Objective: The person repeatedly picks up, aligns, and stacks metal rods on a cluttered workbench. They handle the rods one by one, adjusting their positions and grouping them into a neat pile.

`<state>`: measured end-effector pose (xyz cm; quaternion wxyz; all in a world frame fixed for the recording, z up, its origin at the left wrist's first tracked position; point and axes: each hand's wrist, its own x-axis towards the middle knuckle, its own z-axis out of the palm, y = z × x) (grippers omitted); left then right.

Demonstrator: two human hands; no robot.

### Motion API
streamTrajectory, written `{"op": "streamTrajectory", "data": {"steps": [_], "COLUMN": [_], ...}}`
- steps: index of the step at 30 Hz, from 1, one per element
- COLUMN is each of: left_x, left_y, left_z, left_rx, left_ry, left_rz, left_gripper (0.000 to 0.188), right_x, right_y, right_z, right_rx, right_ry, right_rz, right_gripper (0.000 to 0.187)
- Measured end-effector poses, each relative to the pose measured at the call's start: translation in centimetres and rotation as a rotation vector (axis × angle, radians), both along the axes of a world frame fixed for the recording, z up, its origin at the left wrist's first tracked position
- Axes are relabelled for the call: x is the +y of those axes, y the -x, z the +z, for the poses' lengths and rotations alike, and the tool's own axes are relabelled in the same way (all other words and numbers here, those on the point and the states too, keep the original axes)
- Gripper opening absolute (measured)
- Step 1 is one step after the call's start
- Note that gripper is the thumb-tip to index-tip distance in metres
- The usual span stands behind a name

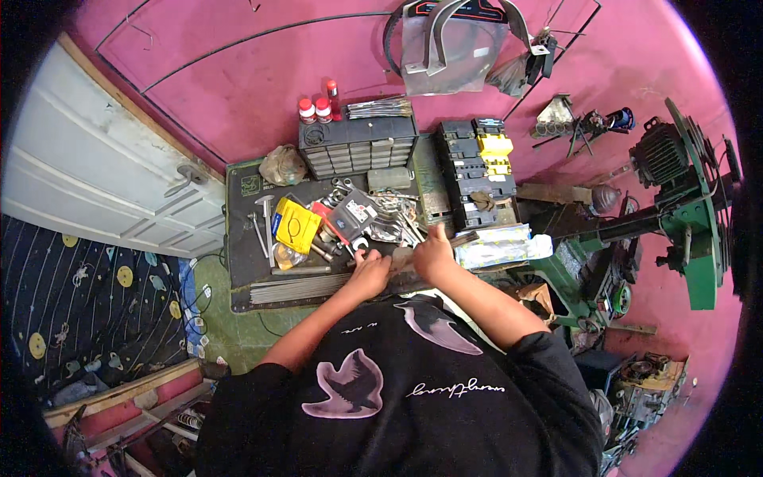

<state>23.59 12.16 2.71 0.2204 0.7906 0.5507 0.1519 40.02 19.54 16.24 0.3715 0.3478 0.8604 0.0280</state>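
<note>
Through the head camera I see both hands close together at the near edge of the desk (pixel 238 230), right in front of the black shirt, an arrangement that I take to give both arms short reach and steady support. The left hand (pixel 371 273) has its fingers bent and part-curled; the right hand (pixel 432 256) is more tightly folded, thumb raised. Between them lies a small brownish-grey piece (pixel 402 259), just beside both; from up here I can't tell what it is, or whether either hand truly grips it, since the knuckles cover the contact. A dark strip (pixel 465 238) lies just beyond the right thumb, next to a clear-and-blue package (pixel 493 246). Ahead of the left hand sit a grey-and-red box (pixel 350 218) and a heap of metal tools (pixel 396 216), probably left loose so that any is within arm's reach. Thin metal rods (pixel 294 291) lie along the front edge, seemingly laid parallel to take little room, and a yellow packet (pixel 295 226) rests farther left. The drawer cabinet (pixel 359 157) stands at the back against the pink wall, presumably so that it leaves the front for handwork.
</note>
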Motion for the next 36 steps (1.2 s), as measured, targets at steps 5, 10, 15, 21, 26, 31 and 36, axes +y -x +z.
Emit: {"op": "streamTrajectory", "data": {"steps": [5, 10, 15, 21, 26, 31, 36], "left_x": [-0.8, -0.3, 1.5, 1.4, -0.3, -3.5, -7.0], "left_y": [0.3, 2.2, 4.5, 5.7, 5.4, 7.0, 9.7], "left_z": [-1.3, -1.1, -1.0, -2.9, -2.1, -1.0, 0.3], "left_rx": [0.206, 0.296, 0.384, 0.486, 0.449, 0.329, 0.246], "left_ry": [0.020, -0.021, -0.062, -0.235, -0.330, -0.194, -0.224], "left_rz": [-0.055, 0.013, 0.068, 0.141, 0.301, 0.441, 0.547], "left_gripper": [0.020, 0.023, 0.023, 0.021, 0.019, 0.043, 0.044], "right_x": [0.2, -0.6, 0.3, 1.4, -0.4, -2.5, -4.8], "right_y": [-3.5, -2.9, -1.4, -0.7, -1.9, -2.0, 1.4], "right_z": [-7.7, -10.1, -13.0, -13.5, -14.8, -15.6, -14.6], "right_rx": [0.194, 0.352, 0.573, 0.618, 0.677, 0.796, 0.850], "right_ry": [0.099, 0.095, -0.087, -0.151, -0.291, -0.537, -0.289], "right_rz": [-0.175, -0.225, -0.210, -0.146, -0.110, -0.103, 0.034], "right_gripper": [0.038, 0.032, 0.028, 0.028, 0.032, 0.039, 0.037]}}
